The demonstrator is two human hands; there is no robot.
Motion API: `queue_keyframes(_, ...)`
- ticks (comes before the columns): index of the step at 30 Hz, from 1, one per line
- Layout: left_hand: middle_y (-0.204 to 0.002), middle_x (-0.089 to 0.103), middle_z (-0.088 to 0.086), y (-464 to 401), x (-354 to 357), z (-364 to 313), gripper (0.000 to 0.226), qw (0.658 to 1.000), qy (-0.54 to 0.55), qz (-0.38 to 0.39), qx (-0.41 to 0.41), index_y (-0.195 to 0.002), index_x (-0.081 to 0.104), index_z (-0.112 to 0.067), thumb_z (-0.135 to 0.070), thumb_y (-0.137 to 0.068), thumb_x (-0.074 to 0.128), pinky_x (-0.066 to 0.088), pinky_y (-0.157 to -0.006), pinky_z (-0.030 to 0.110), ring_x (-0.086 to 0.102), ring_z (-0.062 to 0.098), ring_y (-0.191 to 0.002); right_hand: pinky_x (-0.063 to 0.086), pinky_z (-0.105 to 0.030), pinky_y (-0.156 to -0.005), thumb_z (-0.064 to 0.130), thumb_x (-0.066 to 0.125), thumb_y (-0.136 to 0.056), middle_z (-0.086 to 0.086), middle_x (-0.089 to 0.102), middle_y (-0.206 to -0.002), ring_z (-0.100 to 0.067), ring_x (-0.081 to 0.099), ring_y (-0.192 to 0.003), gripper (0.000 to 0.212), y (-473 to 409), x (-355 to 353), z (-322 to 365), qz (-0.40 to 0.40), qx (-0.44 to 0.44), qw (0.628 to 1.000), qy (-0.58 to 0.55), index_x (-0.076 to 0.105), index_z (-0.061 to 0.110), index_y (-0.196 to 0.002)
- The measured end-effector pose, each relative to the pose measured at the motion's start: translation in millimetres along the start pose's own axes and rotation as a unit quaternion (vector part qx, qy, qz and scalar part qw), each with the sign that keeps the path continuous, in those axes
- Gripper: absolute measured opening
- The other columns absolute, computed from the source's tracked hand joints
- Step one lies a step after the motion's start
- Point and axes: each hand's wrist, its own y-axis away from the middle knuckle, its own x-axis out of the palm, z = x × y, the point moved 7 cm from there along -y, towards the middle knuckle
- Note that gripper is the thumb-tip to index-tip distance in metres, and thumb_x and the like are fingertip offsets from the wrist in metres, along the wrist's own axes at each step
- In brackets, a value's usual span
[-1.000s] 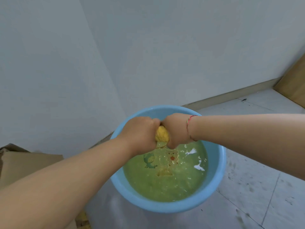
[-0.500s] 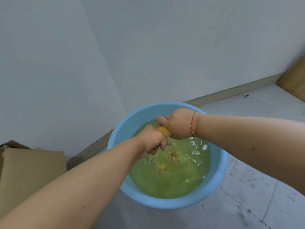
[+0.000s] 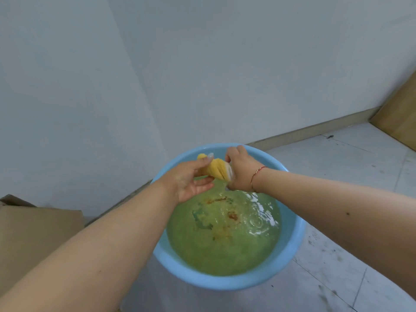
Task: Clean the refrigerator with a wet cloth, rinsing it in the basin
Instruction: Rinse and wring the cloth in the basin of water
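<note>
A light blue basin (image 3: pixel 290 251) stands on the floor, filled with greenish water that ripples. Above its far side I hold a twisted yellow cloth (image 3: pixel 215 168) between both hands. My right hand (image 3: pixel 242 173) is closed around the cloth's right end; a thin red bracelet is on that wrist. My left hand (image 3: pixel 191 179) has its palm turned up, thumb and upper fingers pinching the cloth's left end while the lower fingers are spread. The cloth is clear of the water. No refrigerator is in view.
White walls meet in a corner just behind the basin. A brown cardboard box (image 3: pixel 33 242) sits at the left, beside the basin. A brown panel (image 3: pixel 400 118) leans at the far right. Scuffed pale floor tiles (image 3: pixel 351 167) lie to the right.
Both hands had the cloth wrung tight between closed fists over the water. They have lifted toward the far rim, and my left hand has turned palm-up and loosened, showing more cloth.
</note>
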Motion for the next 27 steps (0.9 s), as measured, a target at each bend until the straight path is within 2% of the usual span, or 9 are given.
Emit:
queue_keyframes(4,-0.094,0.066,0.011,-5,-4,-7,0.019,0.995,-0.014,-0.064,0.071,-0.102,0.057,-0.002,-0.017,-0.091,0.063,0.058,-0.078,0.037,0.067,0.025,-0.086,0.046,-0.029,-0.066,0.028,0.079,-0.075,-0.001,0.051,-0.101,-0.018,0.053,-0.080,0.048,4,-1,-1,0.050,0.047,0.989,-0.135,0.045,0.017,-0.106)
queue_keyframes(8,-0.092,0.066,0.011,-1,-15,-22,0.019,0.991,0.029,-0.078,0.104,-0.107,0.058,-0.001,-0.014,-0.093,0.059,0.058,-0.077,0.038,0.065,0.022,-0.083,0.053,-0.042,-0.091,0.030,0.055,-0.095,-0.012,0.062,-0.097,-0.026,0.062,-0.093,0.018,7,-4,-10,0.117,0.135,0.910,-0.373,0.057,0.012,-0.094)
queue_keyframes(12,-0.089,0.066,0.006,6,-8,-42,0.020,0.991,0.007,-0.068,0.119,-0.112,0.059,-0.007,-0.014,-0.093,0.059,0.057,-0.073,0.029,0.064,0.016,-0.077,0.049,-0.038,-0.093,0.015,0.052,-0.093,-0.009,0.064,-0.103,-0.018,0.059,-0.086,0.015,2,-37,-15,0.048,0.187,0.909,-0.369,0.065,0.011,-0.087)
queue_keyframes(14,-0.091,0.066,0.008,11,-5,-56,0.027,0.989,0.000,-0.084,0.125,-0.117,0.058,-0.007,-0.014,-0.092,0.061,0.057,-0.070,0.029,0.065,0.017,-0.077,0.049,-0.039,-0.092,0.037,0.049,-0.096,-0.006,0.065,-0.105,-0.018,0.060,-0.086,0.027,4,-51,-10,0.058,0.194,0.887,-0.416,0.064,0.014,-0.092)
queue_keyframes(16,-0.097,0.066,0.011,18,3,-71,0.031,0.989,0.001,-0.091,0.118,-0.120,0.056,-0.005,-0.016,-0.092,0.062,0.057,-0.075,0.033,0.065,0.021,-0.082,0.052,-0.038,-0.090,0.053,0.055,-0.088,-0.004,0.066,-0.100,-0.019,0.063,-0.091,0.039,7,-59,1,0.133,0.167,0.920,-0.329,0.063,0.017,-0.099)
queue_keyframes(19,-0.101,0.065,0.012,35,23,-100,0.035,0.993,0.008,-0.073,0.091,-0.123,0.054,-0.005,-0.018,-0.091,0.062,0.056,-0.078,0.036,0.066,0.023,-0.086,0.055,-0.038,-0.083,0.030,0.074,-0.078,-0.002,0.062,-0.080,-0.019,0.059,-0.077,0.019,7,-90,14,0.123,0.161,0.947,-0.251,0.060,0.017,-0.077)
queue_keyframes(23,-0.107,0.062,0.012,60,46,-145,0.047,0.997,-0.014,-0.016,0.071,-0.128,0.050,-0.019,-0.002,-0.086,0.065,0.055,-0.077,0.038,0.065,0.026,-0.093,0.035,-0.027,-0.051,0.017,0.059,-0.085,-0.004,0.041,-0.049,-0.017,0.043,-0.044,0.025,16,-147,4,0.036,0.291,0.827,-0.480,0.044,0.010,-0.066)
queue_keyframes(25,-0.109,0.059,0.013,72,55,-167,0.048,0.996,-0.056,0.000,0.065,-0.122,0.052,-0.026,0.003,-0.086,0.065,0.056,-0.074,0.038,0.065,0.027,-0.093,0.044,-0.026,-0.051,0.022,0.052,-0.092,-0.009,0.044,-0.052,-0.020,0.049,-0.045,0.027,25,-169,5,0.043,0.319,0.718,-0.616,0.047,0.007,-0.069)
queue_keyframes(27,-0.110,0.061,0.011,86,69,-190,0.035,0.995,-0.074,0.004,0.063,-0.116,0.054,-0.025,-0.004,-0.090,0.063,0.056,-0.073,0.037,0.065,0.025,-0.092,0.057,-0.034,-0.059,0.038,0.039,-0.099,-0.018,0.061,-0.078,-0.029,0.063,-0.067,0.044,31,-198,18,0.050,0.287,0.579,-0.762,0.059,0.001,-0.089)
